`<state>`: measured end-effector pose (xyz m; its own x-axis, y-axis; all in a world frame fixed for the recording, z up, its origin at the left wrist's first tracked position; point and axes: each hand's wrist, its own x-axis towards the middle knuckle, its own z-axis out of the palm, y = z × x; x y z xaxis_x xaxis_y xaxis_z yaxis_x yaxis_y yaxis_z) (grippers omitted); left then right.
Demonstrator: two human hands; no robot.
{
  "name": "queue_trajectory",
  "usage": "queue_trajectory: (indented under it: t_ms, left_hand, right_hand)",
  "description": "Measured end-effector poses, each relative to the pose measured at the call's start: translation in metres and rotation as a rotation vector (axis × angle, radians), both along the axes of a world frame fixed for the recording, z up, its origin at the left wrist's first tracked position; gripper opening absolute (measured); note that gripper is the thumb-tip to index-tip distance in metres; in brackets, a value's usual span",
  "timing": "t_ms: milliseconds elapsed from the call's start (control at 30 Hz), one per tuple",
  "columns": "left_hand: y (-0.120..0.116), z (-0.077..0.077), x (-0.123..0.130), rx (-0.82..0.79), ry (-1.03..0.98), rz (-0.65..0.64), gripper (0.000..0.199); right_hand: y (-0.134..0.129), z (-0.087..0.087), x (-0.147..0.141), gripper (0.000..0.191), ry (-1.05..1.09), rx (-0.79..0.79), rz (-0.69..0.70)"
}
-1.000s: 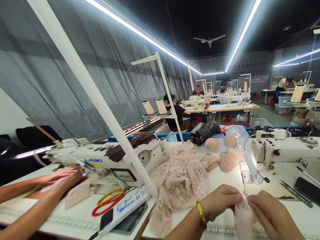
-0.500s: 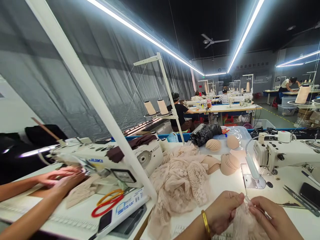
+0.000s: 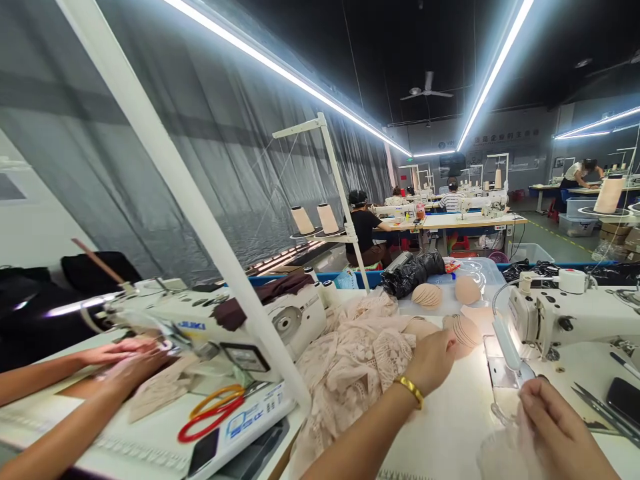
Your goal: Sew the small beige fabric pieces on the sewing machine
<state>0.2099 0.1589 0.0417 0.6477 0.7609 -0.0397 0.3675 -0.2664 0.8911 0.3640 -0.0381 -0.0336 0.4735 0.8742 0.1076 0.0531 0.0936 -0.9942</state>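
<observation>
Down in the lower right of the frame, I've got the right hand (image 3: 560,420) pinching a sheer pale piece (image 3: 505,453) that droops over the white surface (image 3: 445,440), just in front of the right-hand sewing machine (image 3: 590,310). Center-right, the left hand (image 3: 433,363) is at the near edge of the stacked cup-shaped pads (image 3: 466,330), fingers bunched in narrow. Honestly can't tell if it has hold of one or is only touching, the knuckles are in the way.

So I'd call this the reach-for-a-pad step, with the sheer piece parked in the other hand. Imo the next move calls for a light fingertip pinch that peels off one layer, since those pads overlap and could easily drag a neighbor along. I'd keep the right hand's grip steady too, because the sheer stuff looks flimsy and could bunch up. The lacy heap (image 3: 350,360) sits right beside my left forearm, so I'd lift clear of it rather than sweep sideways.
</observation>
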Motion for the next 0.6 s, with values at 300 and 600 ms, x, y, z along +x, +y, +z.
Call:
queue_trajectory:
  t_ms: [300, 600]
  left_hand:
    - [-0.049, -0.029, 0.023, -0.321, -0.006, -0.408, 0.053]
    - [-0.032, -0.014, -0.011, -0.099, 0.201, -0.342, 0.075]
  right_hand:
    - [0.009, -0.007, 0.012, 0.046, -0.114, 0.057, -0.050]
    - [-0.006, 0.008, 0.000, 0.056, 0.091, -0.014, 0.156]
